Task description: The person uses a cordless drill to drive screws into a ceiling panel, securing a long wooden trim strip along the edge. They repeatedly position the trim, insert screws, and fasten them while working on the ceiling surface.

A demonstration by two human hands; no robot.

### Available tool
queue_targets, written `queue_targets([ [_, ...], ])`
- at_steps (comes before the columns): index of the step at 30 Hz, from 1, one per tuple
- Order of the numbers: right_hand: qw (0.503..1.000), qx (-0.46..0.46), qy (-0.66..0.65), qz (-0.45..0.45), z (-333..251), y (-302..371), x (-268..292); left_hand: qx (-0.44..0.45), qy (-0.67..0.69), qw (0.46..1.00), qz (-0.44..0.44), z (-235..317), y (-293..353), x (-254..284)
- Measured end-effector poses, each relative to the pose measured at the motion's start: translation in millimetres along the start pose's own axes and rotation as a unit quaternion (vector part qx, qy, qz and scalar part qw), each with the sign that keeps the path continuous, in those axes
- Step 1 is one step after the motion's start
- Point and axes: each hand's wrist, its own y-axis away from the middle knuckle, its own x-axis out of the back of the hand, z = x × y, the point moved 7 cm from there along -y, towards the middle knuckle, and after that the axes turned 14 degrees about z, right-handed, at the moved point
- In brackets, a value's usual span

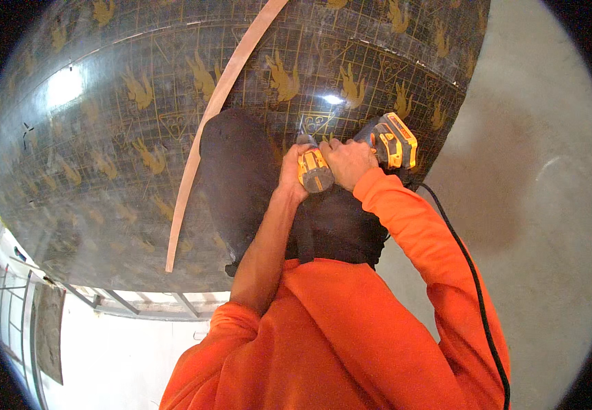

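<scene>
A yellow-and-black cordless drill [314, 172] is held in both hands over the dark patterned panel, with its rear end facing back at me. My right hand [351, 162] wraps around its handle, and its battery [400, 140] sticks out to the right of that hand. Against the left side of the drill's body, my left hand [293, 171] is closed with the thumb near the front. A small light shines on the panel just ahead of the tool. The drill's tip, and whatever it touches, cannot be made out.
A large dark panel [132, 143] with gold print spreads under me. A long thin wooden strip [224, 85] lies across it, left of my dark-trousered knee [233, 157]. Grey floor [549, 225] borders its right edge. A black cord [470, 273] runs along my right sleeve. Metal framing [122, 301] stands lower left.
</scene>
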Motion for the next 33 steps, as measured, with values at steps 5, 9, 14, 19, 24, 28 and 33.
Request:
queue_targets([
  [5, 1.000, 0.012, 0.008, 0.018, 0, 1, 0, 0.001, 0.010, 1.000, -0.022, -4, -8, 2],
  [9, 1.000, 0.023, 0.016, 0.004, -1, 2, -2, -0.002, 0.013, 0.999, -0.051, -10, -21, 7],
  [14, 0.997, 0.056, 0.042, 0.041, -6, 1, 5, -0.044, 0.021, 0.998, -0.041, -10, -26, 13],
  [19, 0.997, 0.050, 0.052, 0.013, -5, 2, 1, -0.053, 0.028, 0.995, -0.074, -9, -25, 9],
  [24, 0.996, 0.068, 0.042, 0.038, -3, 1, 3, -0.049, 0.033, 0.996, -0.066, -10, -27, 5],
  [28, 0.991, 0.106, 0.067, 0.038, -5, -1, 6, -0.053, 0.051, 0.995, -0.064, -13, -20, 8],
  [33, 0.993, 0.104, 0.001, 0.049, 4, 15, 20, -0.193, -0.045, 0.974, 0.112, -2, -44, 43],
])
